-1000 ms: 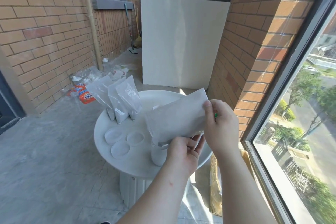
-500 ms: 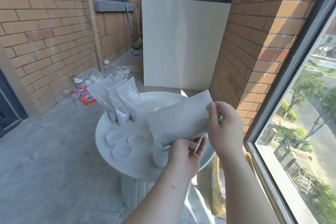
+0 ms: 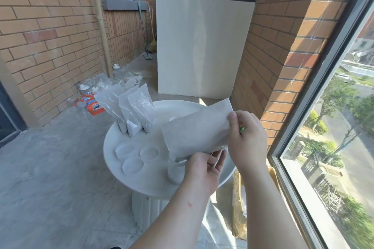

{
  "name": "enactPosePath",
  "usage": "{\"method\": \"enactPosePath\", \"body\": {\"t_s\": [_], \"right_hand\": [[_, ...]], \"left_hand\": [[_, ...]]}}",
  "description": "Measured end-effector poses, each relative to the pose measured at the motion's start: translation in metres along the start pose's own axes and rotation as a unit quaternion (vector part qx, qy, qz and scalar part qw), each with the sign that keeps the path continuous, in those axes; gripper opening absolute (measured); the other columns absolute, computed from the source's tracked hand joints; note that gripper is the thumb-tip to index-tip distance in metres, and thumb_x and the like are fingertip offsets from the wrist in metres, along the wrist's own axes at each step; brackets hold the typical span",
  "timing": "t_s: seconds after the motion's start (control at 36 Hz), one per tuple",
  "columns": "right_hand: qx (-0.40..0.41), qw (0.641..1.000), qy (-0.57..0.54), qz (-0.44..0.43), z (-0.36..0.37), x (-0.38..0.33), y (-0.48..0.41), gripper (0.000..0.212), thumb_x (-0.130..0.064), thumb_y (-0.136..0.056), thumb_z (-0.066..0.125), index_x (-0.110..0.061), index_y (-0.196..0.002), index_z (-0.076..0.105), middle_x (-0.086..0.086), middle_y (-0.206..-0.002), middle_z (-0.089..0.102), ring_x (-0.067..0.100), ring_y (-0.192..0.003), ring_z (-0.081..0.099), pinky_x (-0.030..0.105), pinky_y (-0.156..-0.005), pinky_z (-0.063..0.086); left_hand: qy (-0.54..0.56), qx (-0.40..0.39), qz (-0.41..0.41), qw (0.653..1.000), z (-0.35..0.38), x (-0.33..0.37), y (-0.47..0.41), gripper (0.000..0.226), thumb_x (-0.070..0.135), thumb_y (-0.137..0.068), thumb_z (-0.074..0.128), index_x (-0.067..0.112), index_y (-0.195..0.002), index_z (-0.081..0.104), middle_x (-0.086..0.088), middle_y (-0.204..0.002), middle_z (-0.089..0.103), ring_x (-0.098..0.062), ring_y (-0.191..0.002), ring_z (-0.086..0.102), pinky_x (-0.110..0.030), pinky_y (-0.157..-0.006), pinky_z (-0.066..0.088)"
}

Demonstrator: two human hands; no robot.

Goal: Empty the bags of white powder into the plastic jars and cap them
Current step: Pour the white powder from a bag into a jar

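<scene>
Head view, our right hand (image 3: 247,140) pinching the bag (image 3: 195,132) up top, left hand (image 3: 203,170) gripping its lower edge, jar (image 3: 174,174) just beside those fingers.

Hard daylight poured in through the window (image 3: 334,147) right of the white table (image 3: 113,147), and the street (image 3: 362,159) beyond it looked washed out. The bag (image 3: 194,131) I held above the table glowed pale, almost without detail. Left of the table the floor (image 3: 50,168) sat in even shade. The brick wall (image 3: 40,26) left of the table bowed toward the frame edge, and the foliage (image 3: 360,226) far right of it smeared.
</scene>
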State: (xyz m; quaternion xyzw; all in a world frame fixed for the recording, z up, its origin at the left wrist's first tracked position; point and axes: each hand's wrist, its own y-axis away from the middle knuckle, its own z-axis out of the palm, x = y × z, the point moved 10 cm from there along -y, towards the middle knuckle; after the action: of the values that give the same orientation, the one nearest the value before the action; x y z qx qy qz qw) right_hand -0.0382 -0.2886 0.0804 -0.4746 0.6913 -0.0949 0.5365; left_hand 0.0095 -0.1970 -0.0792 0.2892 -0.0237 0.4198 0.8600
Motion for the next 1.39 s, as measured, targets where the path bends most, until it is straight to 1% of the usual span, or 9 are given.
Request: {"method": "enactPosePath", "body": {"t_s": [0.17, 0.39, 0.64, 0.75, 0.89, 0.94, 1.11, 1.31, 1.39], "right_hand": [[0.005, 1.0, 0.0, -0.012, 0.0016, -0.0044, 0.0004, 0.022, -0.022, -0.104, 0.051, -0.012, -0.091, 0.066, -0.008, -0.084, 0.056, 0.02, -0.086, 0.054, 0.041, -0.076, 0.044], [0.012, 1.0, 0.002, -0.017, 0.0003, -0.0053, 0.0002, 0.022, -0.02, -0.104, 0.052, -0.011, -0.089, 0.065, -0.007, -0.084, 0.056, 0.02, -0.086, 0.054, 0.04, -0.075, 0.044], [0.023, 1.0, 0.003, -0.018, -0.0024, -0.0067, 0.0016, 0.022, -0.02, -0.103, 0.052, -0.011, -0.088, 0.065, -0.008, -0.084, 0.056, 0.02, -0.086, 0.053, 0.04, -0.076, 0.044], [0.012, 1.0, 0.001, -0.015, 0.0004, -0.0061, 0.0014, 0.022, -0.02, -0.103, 0.052, -0.011, -0.09, 0.066, -0.007, -0.085, 0.056, 0.02, -0.087, 0.054, 0.04, -0.076, 0.044], [-0.007, 1.0, 0.0, 0.0, 0.0046, -0.0016, 0.0015, 0.022, -0.023, -0.104, 0.05, -0.013, -0.091, 0.065, -0.004, -0.091, 0.058, 0.019, -0.09, 0.054, 0.036, -0.078, 0.043], [0.006, 1.0, 0.001, -0.004, 0.0027, -0.0034, 0.0014, 0.021, -0.022, -0.104, 0.051, -0.012, -0.092, 0.065, -0.004, -0.092, 0.058, 0.017, -0.09, 0.053, 0.034, -0.077, 0.042], [0.009, 1.0, 0.009, -0.013, 0.002, -0.0038, 0.0015, 0.021, -0.022, -0.104, 0.051, -0.013, -0.092, 0.065, -0.006, -0.091, 0.056, 0.015, -0.088, 0.052, 0.035, -0.075, 0.042], [0.033, 0.999, 0.014, -0.035, -0.0009, -0.009, 0.0018, 0.021, -0.021, -0.104, 0.052, -0.012, -0.089, 0.065, -0.005, -0.087, 0.056, 0.019, -0.084, 0.053, 0.039, -0.073, 0.045], [0.034, 0.998, 0.013, -0.043, -0.0003, -0.0096, 0.0027, 0.021, -0.021, -0.103, 0.052, -0.012, -0.088, 0.065, -0.004, -0.087, 0.056, 0.02, -0.083, 0.053, 0.041, -0.073, 0.046]], "left_hand": [[0.006, -0.008, -0.005, 1.0, 0.001, -0.0009, -0.0005, 0.061, -0.026, -0.077, 0.023, -0.007, -0.118, 0.064, -0.017, -0.1, 0.073, -0.026, -0.09, 0.072, -0.037, -0.073, 0.062], [0.016, -0.012, -0.006, 1.0, 0.0033, -0.0032, 0.0021, 0.059, -0.026, -0.076, 0.022, -0.006, -0.112, 0.065, -0.016, -0.092, 0.075, -0.023, -0.078, 0.075, -0.036, -0.072, 0.062], [0.016, -0.005, -0.007, 1.0, 0.0032, -0.0038, 0.0034, 0.06, -0.026, -0.077, 0.023, -0.007, -0.117, 0.064, -0.015, -0.095, 0.074, -0.022, -0.075, 0.075, -0.033, -0.064, 0.062], [0.016, -0.007, -0.002, 1.0, 0.0048, -0.0033, 0.0063, 0.06, -0.025, -0.078, 0.021, -0.006, -0.116, 0.064, -0.016, -0.097, 0.073, -0.022, -0.077, 0.075, -0.036, -0.076, 0.062], [0.009, -0.005, -0.004, 1.0, 0.0048, -0.0038, 0.006, 0.061, -0.025, -0.078, 0.022, -0.006, -0.118, 0.063, -0.014, -0.095, 0.073, -0.023, -0.084, 0.072, -0.033, -0.067, 0.062], [0.008, -0.005, -0.007, 1.0, 0.0053, -0.0041, 0.0067, 0.059, -0.025, -0.078, 0.022, -0.005, -0.116, 0.064, -0.013, -0.094, 0.073, -0.022, -0.087, 0.071, -0.032, -0.064, 0.062], [0.005, -0.008, -0.009, 1.0, 0.0058, -0.005, 0.0072, 0.056, -0.025, -0.077, 0.022, -0.004, -0.103, 0.067, -0.013, -0.088, 0.074, -0.022, -0.081, 0.073, -0.034, -0.071, 0.062], [0.007, 0.003, -0.013, 1.0, 0.0033, -0.0059, 0.0056, 0.054, -0.026, -0.077, 0.023, -0.004, -0.1, 0.067, -0.017, -0.099, 0.072, -0.027, -0.096, 0.069, -0.038, -0.078, 0.061], [0.005, 0.004, -0.016, 1.0, 0.0026, -0.007, 0.0042, 0.055, -0.026, -0.076, 0.023, -0.004, -0.101, 0.067, -0.016, -0.098, 0.071, -0.027, -0.098, 0.069, -0.036, -0.071, 0.062]]}}
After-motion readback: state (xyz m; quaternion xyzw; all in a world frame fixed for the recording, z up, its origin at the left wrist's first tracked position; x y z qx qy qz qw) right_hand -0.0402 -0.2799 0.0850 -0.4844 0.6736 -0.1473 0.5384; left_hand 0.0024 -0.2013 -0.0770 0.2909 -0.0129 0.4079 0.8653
